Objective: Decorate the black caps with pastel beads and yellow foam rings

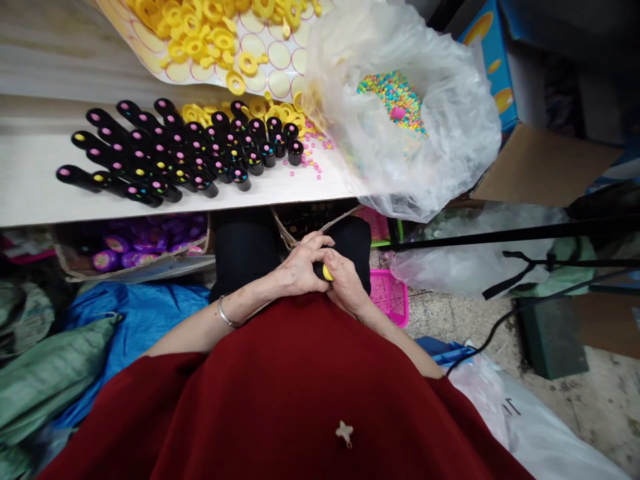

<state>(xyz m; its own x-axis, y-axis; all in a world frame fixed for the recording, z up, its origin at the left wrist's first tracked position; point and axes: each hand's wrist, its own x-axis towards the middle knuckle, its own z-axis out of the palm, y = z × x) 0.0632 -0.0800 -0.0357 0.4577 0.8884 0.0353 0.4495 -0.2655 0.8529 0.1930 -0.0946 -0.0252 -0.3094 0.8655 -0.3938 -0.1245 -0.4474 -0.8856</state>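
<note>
In my lap, both hands are closed on a small black tube with a yellow end. My left hand, with a bangle at the wrist, wraps its dark body, most of which is hidden. The fingers of my right hand press round the yellow end. On the white table ahead stand several black tubes in a cluster, many showing pink, yellow or blue beads at their tops. Yellow ring-shaped caps with small tabs lie heaped behind them.
A clear plastic bag holds coloured beads at the right, with loose beads beside it. Below the table are a box of purple items and a pink basket. Black straps cross the right side.
</note>
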